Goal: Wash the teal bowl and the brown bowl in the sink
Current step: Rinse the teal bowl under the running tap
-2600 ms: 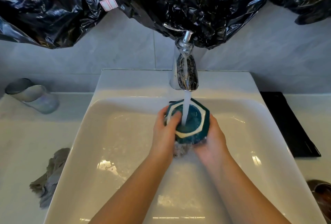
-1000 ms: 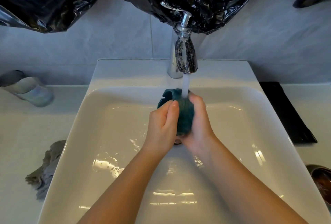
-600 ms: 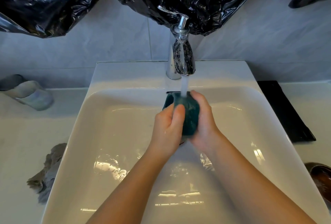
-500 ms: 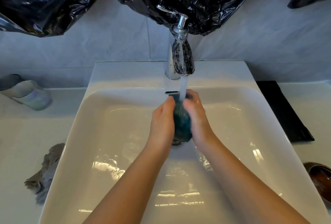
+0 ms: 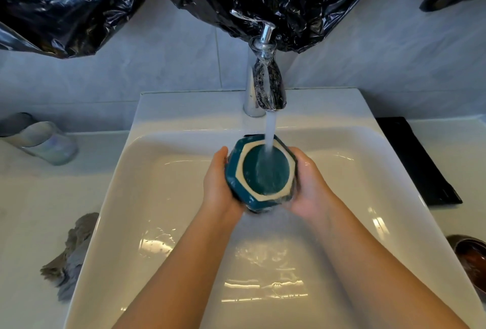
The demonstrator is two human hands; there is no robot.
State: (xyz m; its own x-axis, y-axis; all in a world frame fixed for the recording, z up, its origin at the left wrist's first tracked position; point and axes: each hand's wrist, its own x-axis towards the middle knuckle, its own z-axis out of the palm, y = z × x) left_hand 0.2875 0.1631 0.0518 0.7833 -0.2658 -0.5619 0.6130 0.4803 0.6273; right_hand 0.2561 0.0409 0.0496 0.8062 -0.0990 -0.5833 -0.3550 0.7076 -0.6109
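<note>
moved: teal bowl [image 5: 263,173] turned back mouth-up, under the tap [image 5: 265,84] stream, over the sink [image 5: 157,197].
hands: left hand [image 5: 218,184] and right hand [image 5: 307,186] curl round its sides.
to do: brown bowl [image 5: 470,257] waits at the right, seemingly unwashed.

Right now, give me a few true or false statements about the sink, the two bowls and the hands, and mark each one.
1. Water from the tap falls on the teal bowl. True.
2. Only the left hand holds the teal bowl. False: the right hand grips its other side too.
3. The brown bowl lies inside the sink. False: it sits on the counter to the right of the sink.
4. A grey cloth lies on the counter to the left of the sink. True.
</note>
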